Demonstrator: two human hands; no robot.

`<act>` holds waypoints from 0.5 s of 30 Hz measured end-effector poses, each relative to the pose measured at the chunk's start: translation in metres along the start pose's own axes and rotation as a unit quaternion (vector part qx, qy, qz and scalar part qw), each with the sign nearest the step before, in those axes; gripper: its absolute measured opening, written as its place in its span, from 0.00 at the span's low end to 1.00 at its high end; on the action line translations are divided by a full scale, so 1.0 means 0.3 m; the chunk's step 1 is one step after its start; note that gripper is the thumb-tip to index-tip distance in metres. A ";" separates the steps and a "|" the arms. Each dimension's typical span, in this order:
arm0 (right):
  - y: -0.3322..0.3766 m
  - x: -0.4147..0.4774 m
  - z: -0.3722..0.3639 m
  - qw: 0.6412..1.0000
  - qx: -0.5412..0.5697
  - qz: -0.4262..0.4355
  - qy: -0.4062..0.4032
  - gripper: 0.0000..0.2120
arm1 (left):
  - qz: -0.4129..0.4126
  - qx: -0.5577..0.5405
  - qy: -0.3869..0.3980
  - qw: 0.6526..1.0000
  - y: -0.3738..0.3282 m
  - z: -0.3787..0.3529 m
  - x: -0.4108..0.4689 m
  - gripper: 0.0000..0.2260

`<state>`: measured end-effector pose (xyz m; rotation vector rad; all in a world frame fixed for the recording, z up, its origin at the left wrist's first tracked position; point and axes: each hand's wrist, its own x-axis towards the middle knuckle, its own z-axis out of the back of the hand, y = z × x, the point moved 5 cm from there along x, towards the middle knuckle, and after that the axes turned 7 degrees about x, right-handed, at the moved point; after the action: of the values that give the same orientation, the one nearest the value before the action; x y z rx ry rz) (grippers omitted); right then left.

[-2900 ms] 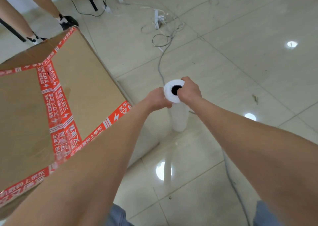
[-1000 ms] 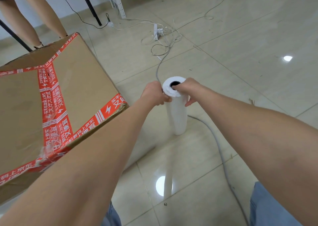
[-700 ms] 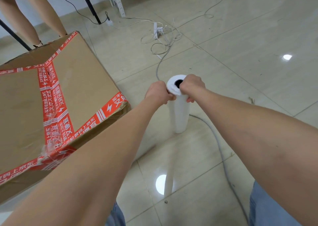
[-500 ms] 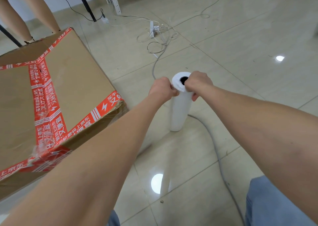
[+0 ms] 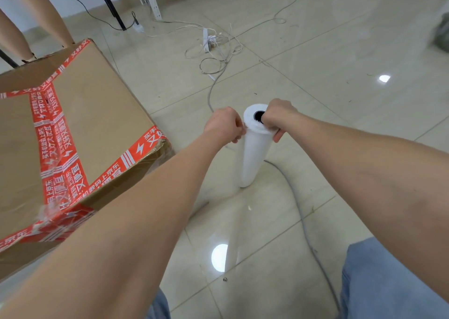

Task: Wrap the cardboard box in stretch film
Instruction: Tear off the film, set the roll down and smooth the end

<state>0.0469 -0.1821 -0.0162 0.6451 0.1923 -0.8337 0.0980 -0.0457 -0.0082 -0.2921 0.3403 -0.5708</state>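
At the left stands the cardboard box point(image 5: 97, 114), sealed along its seams with red printed tape point(image 5: 52, 134). A scrap of crinkled clear film point(image 5: 45, 215) clings to its near corner, but the top face and the one side that shows look bare. I judge the wrapping barely begun, with nearly every turn around the box still to lay. To the right of the box, across a strip of tiled floor point(image 5: 328, 59), the left hand point(image 5: 224, 125) has its fingers curled tight against the upper left rim of the roll of stretch film point(image 5: 254, 153). It seems to pinch at the outer layer there, though the fingertips are hidden behind the knuckles. The roll stands upright on the floor, near the box's right corner but not touching it, its dark core open at the top. A faint sheen on the floor between roll and box may be a drawn sheet of film or only glare — I cannot tell which. The right hand point(image 5: 277, 117) is clamped over the roll's top end from the far right side, thumb hanging down the right wall. Both hands thus meet on the roll's top, well apart from the box. A grey cable point(image 5: 295, 197) curves along the floor just right of the roll's base.
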 end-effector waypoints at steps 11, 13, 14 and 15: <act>-0.085 -0.046 0.085 0.993 -0.109 0.026 -0.028 0.02 | -0.012 -0.013 0.009 1.000 -0.011 -0.023 -0.019 0.05; -0.103 -0.045 0.093 0.994 -0.105 0.030 -0.027 0.02 | -0.017 -0.013 0.015 1.000 -0.022 -0.033 -0.021 0.05; -0.106 -0.046 0.096 0.993 -0.105 0.035 -0.028 0.02 | -0.018 -0.016 0.019 1.000 -0.031 -0.040 -0.024 0.05; -0.105 -0.048 0.099 0.994 -0.103 0.035 -0.029 0.02 | -0.018 -0.019 0.023 0.999 -0.042 -0.046 -0.028 0.04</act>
<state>0.0113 -0.2066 -0.0011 0.4312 0.1989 -0.7523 0.0802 -0.0534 -0.0141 -0.3218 0.3906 -0.6072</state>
